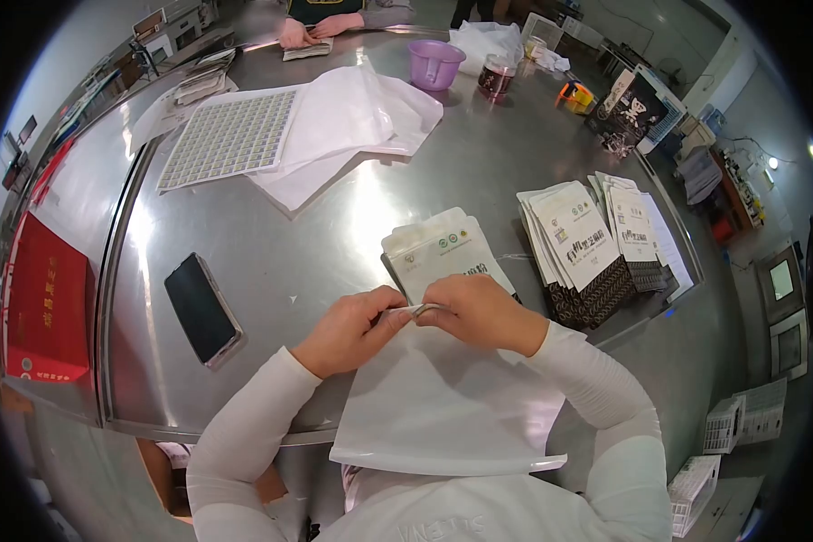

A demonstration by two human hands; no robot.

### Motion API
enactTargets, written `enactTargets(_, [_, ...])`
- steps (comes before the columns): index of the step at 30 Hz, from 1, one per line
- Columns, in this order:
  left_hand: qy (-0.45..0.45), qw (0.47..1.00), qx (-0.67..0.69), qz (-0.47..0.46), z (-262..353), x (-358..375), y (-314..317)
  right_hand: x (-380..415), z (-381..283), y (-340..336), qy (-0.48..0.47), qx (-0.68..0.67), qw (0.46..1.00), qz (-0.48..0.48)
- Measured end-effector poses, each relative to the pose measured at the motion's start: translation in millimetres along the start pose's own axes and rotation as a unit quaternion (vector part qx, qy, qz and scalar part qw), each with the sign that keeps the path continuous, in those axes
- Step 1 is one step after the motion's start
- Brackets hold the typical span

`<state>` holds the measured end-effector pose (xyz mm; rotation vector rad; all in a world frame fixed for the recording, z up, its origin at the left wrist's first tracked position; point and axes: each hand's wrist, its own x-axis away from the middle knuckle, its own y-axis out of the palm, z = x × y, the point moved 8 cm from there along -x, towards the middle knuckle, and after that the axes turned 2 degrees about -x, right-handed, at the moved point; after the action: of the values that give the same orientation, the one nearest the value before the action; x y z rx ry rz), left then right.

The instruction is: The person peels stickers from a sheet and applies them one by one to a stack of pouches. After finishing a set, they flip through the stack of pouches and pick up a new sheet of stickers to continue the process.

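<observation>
My left hand (pixel 357 331) and my right hand (pixel 481 313) meet at the table's near edge, thumbs and fingers pinched on a thin pale edge that curls between them. Below them a large white sheet (pixel 452 406) spreads toward my body, its top running up under my fingers; its lower corner rolls up slightly. Just beyond my hands lies a small stack of pale pouches (pixel 434 248) with green round marks and dark printing, partly covered by my right hand. Both wrists are in white sleeves.
Two upright stacks of printed pouches (pixel 578 235) stand at right. A phone (pixel 203 307) and red bag (pixel 50 303) lie left. Farther back are a label sheet (pixel 235 135), white sheets (pixel 343 117), a purple basin (pixel 435 65) and a jar (pixel 497 76). Another person's hands (pixel 307 32) rest opposite.
</observation>
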<state>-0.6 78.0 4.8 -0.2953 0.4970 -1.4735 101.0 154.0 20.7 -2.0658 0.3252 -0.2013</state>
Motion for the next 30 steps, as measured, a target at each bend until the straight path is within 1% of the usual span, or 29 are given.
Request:
enactTargets(2, [0.004, 1.0, 0.024, 0.016, -8, 0, 0, 0, 6, 0, 0.018, -0.004, 1.0, -0.017])
enactTargets(5, [0.005, 1.0, 0.015, 0.02, -11, -1, -2, 3, 5, -7, -0.003, -0.073, 0.996, 0.051])
enactTargets(8, [-0.011, 1.0, 0.017, 0.012, -14, -1, -1, 5, -2, -13, -0.03, -0.083, 0.99, 0.107])
enactTargets(15, [-0.029, 0.999, 0.016, 0.018, -16, -2, 0, 11, -18, -13, -0.108, 0.097, 0.98, 0.136])
enactTargets(17, [-0.039, 0.999, 0.023, 0.019, -17, -1, 1, 14, -20, -10, -0.137, 0.125, 0.969, 0.161])
enactTargets(20, [-0.055, 0.997, 0.05, 0.033, -23, -1, 3, 18, -23, -11, -0.151, 0.133, 0.962, 0.183])
enactTargets(23, [-0.07, 0.996, 0.042, 0.02, -29, -1, 6, 23, -28, -11, -0.185, 0.146, 0.948, 0.214])
enactTargets(26, [-0.093, 0.994, 0.062, 0.015, -32, 0, 8, 24, -31, -10, -0.193, 0.172, 0.941, 0.219])
enactTargets(29, [-0.1, 0.994, 0.046, 0.006, -33, 0, 9, 22, -32, -13, -0.185, 0.143, 0.948, 0.215])
enactTargets(30, [-0.083, 0.996, 0.033, 0.012, -29, 0, 7, 20, -26, -17, -0.16, 0.072, 0.958, 0.226])
